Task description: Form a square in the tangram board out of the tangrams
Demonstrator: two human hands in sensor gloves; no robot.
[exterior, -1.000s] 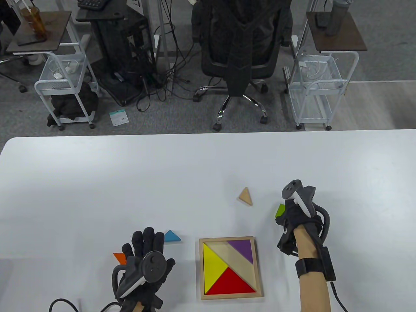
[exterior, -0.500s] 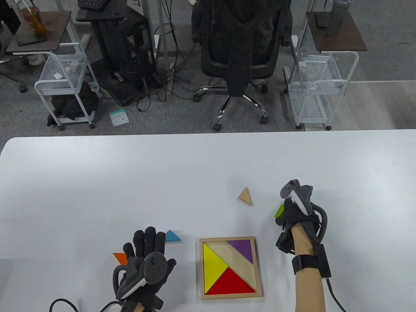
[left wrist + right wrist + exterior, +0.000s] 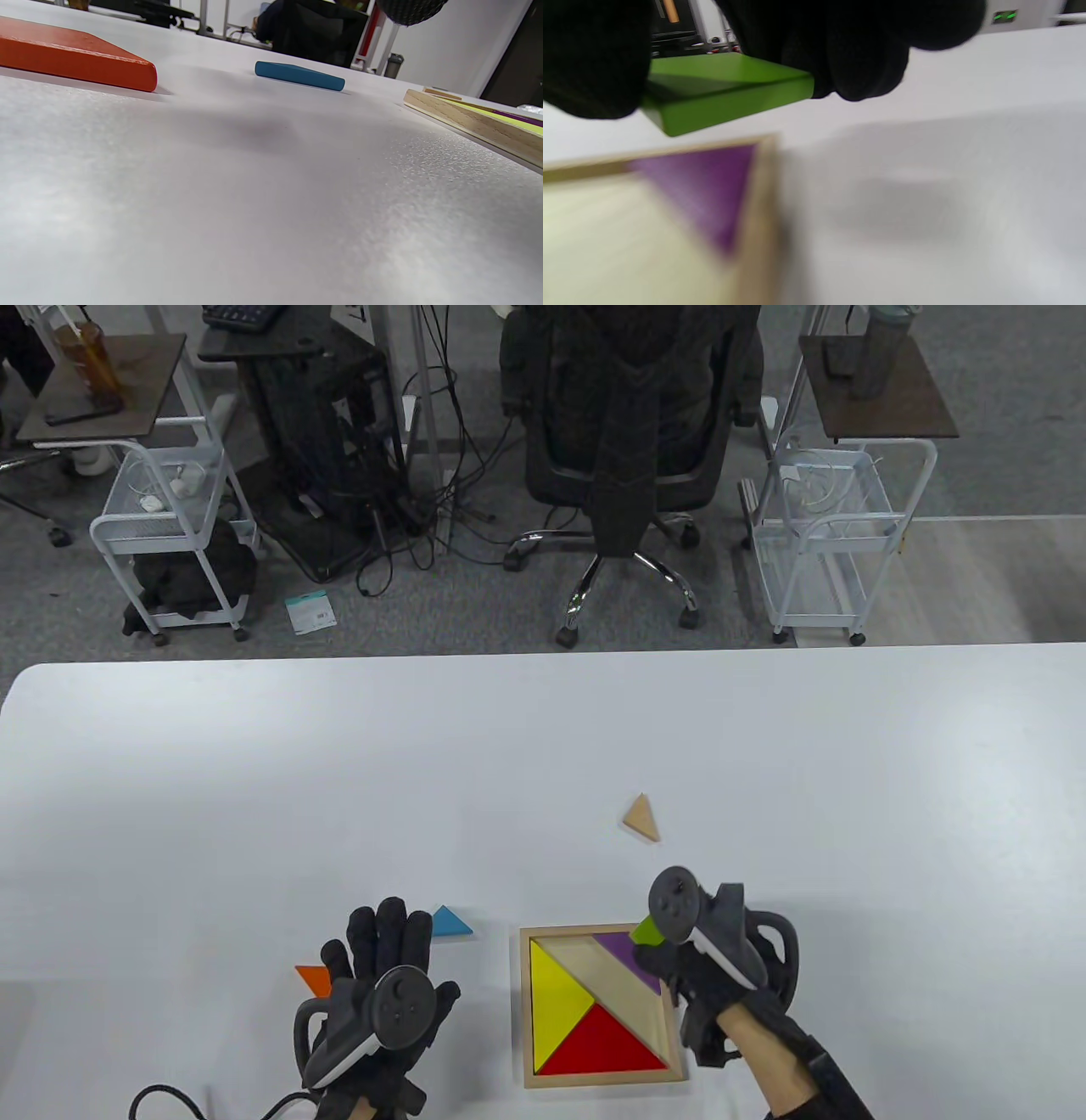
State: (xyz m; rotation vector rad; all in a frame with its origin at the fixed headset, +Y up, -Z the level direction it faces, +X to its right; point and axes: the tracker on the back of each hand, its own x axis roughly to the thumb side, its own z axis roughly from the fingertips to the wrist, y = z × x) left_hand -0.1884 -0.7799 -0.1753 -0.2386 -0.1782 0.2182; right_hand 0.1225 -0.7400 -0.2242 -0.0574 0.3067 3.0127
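Observation:
The wooden tangram board [image 3: 676, 993] lies near the table's front edge and holds a yellow triangle [image 3: 558, 997], a red triangle [image 3: 604, 1042] and a purple triangle [image 3: 629, 955]. My right hand [image 3: 670, 954] pinches a green piece [image 3: 647, 932] [image 3: 721, 91] above the board's far right corner [image 3: 761, 169]. My left hand [image 3: 382, 950] lies flat on the table left of the board, fingers straight. An orange piece [image 3: 312, 978] [image 3: 76, 57] and a blue triangle [image 3: 448, 922] [image 3: 299, 75] lie beside its fingers. A plain wooden triangle [image 3: 641, 819] lies farther back.
The white table [image 3: 254, 780] ends at its far edge at mid-frame. Beyond it stand a black office chair [image 3: 628, 432], two white wire carts [image 3: 170, 534] and tangled cables on the floor.
My right hand has carried the green piece left and toward me, from the table's right side to above the board's far right corner. The left hand has stayed put.

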